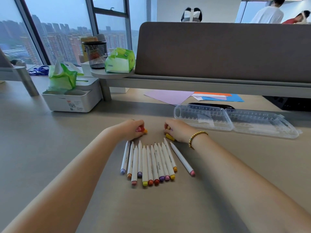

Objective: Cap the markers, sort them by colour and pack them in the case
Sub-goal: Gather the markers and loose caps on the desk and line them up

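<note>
On the tabletop [218, 190], 12 markers [151, 162] fan out just below both hands, the left hand [133, 129] and right hand [176, 131] each curled in a grip on loose caps, the open case [235, 121] right of them; match each cap's colour first.

High-rise office: desk divider [218, 51], tower views.

the case [235, 121] is clear shiny plastic, the table [67, 148] looks smooth and matt, the cup [96, 54] is black wire mesh.
</note>
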A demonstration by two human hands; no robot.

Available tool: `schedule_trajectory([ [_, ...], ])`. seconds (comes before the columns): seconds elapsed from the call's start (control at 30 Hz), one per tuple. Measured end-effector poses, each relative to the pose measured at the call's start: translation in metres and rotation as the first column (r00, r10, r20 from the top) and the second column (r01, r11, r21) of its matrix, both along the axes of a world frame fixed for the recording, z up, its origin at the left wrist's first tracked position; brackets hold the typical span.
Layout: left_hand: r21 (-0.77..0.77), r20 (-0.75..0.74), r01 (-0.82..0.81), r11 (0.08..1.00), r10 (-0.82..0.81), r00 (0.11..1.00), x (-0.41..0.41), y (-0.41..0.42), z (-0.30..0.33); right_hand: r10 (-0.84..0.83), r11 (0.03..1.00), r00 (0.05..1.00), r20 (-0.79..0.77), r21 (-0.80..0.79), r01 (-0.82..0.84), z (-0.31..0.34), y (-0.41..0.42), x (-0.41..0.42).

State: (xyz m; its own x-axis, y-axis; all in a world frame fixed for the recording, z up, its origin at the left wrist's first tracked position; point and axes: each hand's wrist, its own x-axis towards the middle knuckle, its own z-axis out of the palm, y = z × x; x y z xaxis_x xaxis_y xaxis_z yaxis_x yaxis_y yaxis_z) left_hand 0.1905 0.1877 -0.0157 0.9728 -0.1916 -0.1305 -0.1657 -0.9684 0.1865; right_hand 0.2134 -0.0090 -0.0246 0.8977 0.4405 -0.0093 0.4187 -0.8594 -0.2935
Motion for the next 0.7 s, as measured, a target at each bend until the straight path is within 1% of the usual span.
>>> schedule_trajectory([
  [0.1,-0.09,0.034,0.002,0.996,0.001,0.999,-0.001,0.0,-0.004,0.008,0.997,0.999,-0.042,0.079,-0.004,0.001,0.01,0.006],
  [0.23,-0.236,0.06,0.001,0.972,0.013,0.998,-0.003,0.003,-0.011,0.013,0.975,0.989,-0.146,0.223,0.02,0.0,0.016,0.011],
  [0.37,-0.273,0.093,0.033,0.962,-0.008,0.996,-0.001,0.007,-0.014,0.062,0.93,0.971,-0.231,0.366,0.027,0.0,0.021,0.01],
  [0.43,-0.351,0.063,0.029,0.936,-0.008,0.998,-0.002,0.005,-0.014,0.069,0.899,0.962,-0.264,0.435,0.055,-0.001,0.023,0.009],
  [0.47,-0.412,0.027,0.015,0.911,-0.004,1.0,-0.003,0.002,-0.013,0.069,0.868,0.955,-0.289,0.489,0.085,-0.001,0.023,0.009],
  [0.53,-0.504,-0.045,-0.028,0.863,0.005,0.999,-0.004,-0.003,-0.01,0.07,0.765,0.933,-0.353,0.619,0.177,-0.003,0.023,0.009],
  [0.63,-0.613,-0.115,-0.121,0.781,0.064,0.991,-0.005,-0.004,-0.007,0.066,0.621,0.908,-0.413,0.729,0.287,-0.004,0.014,0.01],
  [0.67,-0.645,-0.143,-0.154,0.748,0.081,0.986,-0.006,-0.003,-0.006,0.06,0.601,0.906,-0.418,0.74,0.302,-0.004,0.01,0.009],
  [0.7,-0.669,-0.171,-0.184,0.72,0.091,0.981,-0.007,-0.003,-0.005,0.052,0.603,0.907,-0.418,0.737,0.305,-0.005,0.006,0.008],
])
